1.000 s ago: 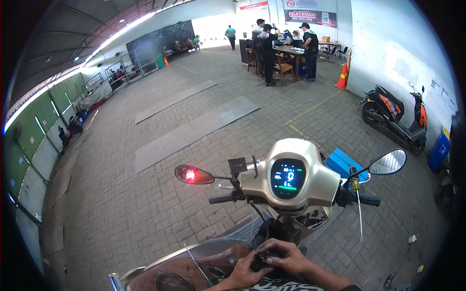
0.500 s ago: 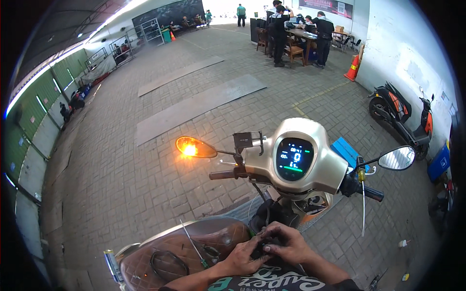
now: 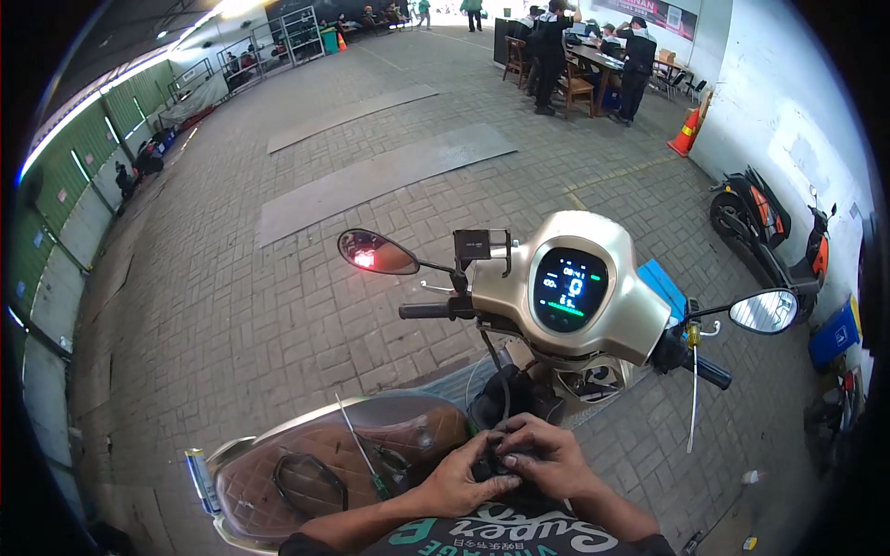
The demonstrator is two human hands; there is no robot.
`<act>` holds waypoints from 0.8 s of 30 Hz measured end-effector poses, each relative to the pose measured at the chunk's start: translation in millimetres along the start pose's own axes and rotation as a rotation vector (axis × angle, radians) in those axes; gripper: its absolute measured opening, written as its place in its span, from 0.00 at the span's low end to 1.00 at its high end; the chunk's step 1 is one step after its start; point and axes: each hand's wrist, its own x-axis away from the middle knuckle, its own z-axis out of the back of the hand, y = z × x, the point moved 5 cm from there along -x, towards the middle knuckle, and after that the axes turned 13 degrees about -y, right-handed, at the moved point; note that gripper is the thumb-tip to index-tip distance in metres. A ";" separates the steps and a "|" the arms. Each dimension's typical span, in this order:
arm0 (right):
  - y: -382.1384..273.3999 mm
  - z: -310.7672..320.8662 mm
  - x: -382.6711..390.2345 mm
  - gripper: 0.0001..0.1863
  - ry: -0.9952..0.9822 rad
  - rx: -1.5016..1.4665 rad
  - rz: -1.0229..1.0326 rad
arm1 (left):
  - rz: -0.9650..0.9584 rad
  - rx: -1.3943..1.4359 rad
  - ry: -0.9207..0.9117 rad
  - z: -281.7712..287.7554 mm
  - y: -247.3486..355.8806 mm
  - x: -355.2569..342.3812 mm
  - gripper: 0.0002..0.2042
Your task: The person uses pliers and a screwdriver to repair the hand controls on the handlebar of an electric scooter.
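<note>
My left hand (image 3: pixel 464 484) and my right hand (image 3: pixel 549 459) are together in front of my shirt, fingers closed round a small black part (image 3: pixel 491 465). My fingers cover most of it, so its kind is hidden. Just beyond them, a dark cable (image 3: pixel 505 394) runs up toward the handlebar of a gold scooter (image 3: pixel 593 246). To the left is the brown quilted seat (image 3: pixel 246 482). On it lie a screwdriver (image 3: pixel 358 443) with a green handle and a loop of black cable (image 3: pixel 280 482).
A yellow-handled screwdriver (image 3: pixel 693 394) hangs at the right grip. A silver-and-blue can (image 3: pixel 200 482) stands by the seat's left edge. Flat metal plates (image 3: pixel 389 181) lie on the paving. An orange-and-black scooter (image 3: pixel 769 227) is parked along the right wall; people stand around a far table (image 3: pixel 593 57).
The view has shifted slightly, moving the far scene upward. The bright orange glow in the left mirror is now a smaller reddish one. Both hands still grip the black part, fingers slightly shifted.
</note>
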 end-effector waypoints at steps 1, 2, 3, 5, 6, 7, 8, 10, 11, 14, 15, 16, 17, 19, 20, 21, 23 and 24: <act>3.3 -2.4 -0.4 0.09 0.033 -0.034 -0.047 | -0.022 0.029 0.034 0.6 -0.8 1.3 0.25; 2.2 -4.4 -0.5 0.09 0.027 -0.035 -0.037 | -0.022 0.018 0.040 -0.2 -0.5 3.4 0.25; 2.3 -5.5 0.0 0.09 0.026 -0.040 -0.059 | 0.037 0.214 0.029 -1.9 -5.3 5.3 0.24; 3.9 -4.6 0.5 0.09 0.031 -0.045 -0.076 | 0.095 0.403 0.011 -2.1 -5.5 3.6 0.24; 6.6 -3.6 0.4 0.08 0.036 -0.086 -0.111 | 0.165 0.507 -0.011 -2.7 -2.5 2.0 0.23; 10.0 -3.2 1.6 0.08 0.041 -0.128 -0.152 | 0.237 0.618 -0.033 -5.2 -3.2 2.5 0.23; 11.4 -2.2 1.3 0.08 0.042 -0.130 -0.151 | 0.240 0.616 -0.033 -3.9 -6.7 3.2 0.23; 11.4 -0.4 -1.4 0.08 0.021 -0.102 -0.097 | 0.185 0.570 -0.121 -3.6 -12.6 3.5 0.21; 10.0 -0.7 -1.5 0.08 0.016 -0.110 -0.097 | 0.191 0.571 -0.115 -4.1 -12.8 4.8 0.21; 8.0 -0.6 0.1 0.08 0.013 -0.120 -0.162 | 0.187 1.121 -0.048 -11.0 -23.5 7.4 0.20; 4.5 0.3 -0.3 0.08 0.035 -0.034 -0.108 | 0.192 1.127 -0.045 -12.3 -26.6 5.9 0.20; 0.9 0.5 -1.1 0.08 0.055 0.052 -0.052 | 0.268 1.128 0.085 -10.6 -34.1 5.1 0.20; -0.1 -0.8 -2.8 0.08 0.052 0.045 -0.059 | 0.344 1.124 0.216 -7.4 -42.2 6.2 0.19; -10.3 -0.8 -2.8 0.09 0.128 0.254 -0.036 | 0.404 1.189 0.136 -7.4 -45.5 4.0 0.20; -13.0 -4.1 -3.4 0.09 0.158 0.317 -0.004 | 0.352 1.120 0.185 -3.6 -39.7 3.5 0.21; -11.4 -7.5 -4.7 0.09 0.156 0.316 -0.013 | 0.302 1.050 0.232 -1.9 -32.3 4.7 0.21; -10.2 -3.7 -5.4 0.08 0.304 0.298 0.034 | 0.048 0.082 0.221 10.4 -0.1 6.1 0.21; -8.2 -1.4 -5.8 0.08 0.324 0.266 0.076 | 0.050 0.026 0.182 10.1 2.5 3.6 0.23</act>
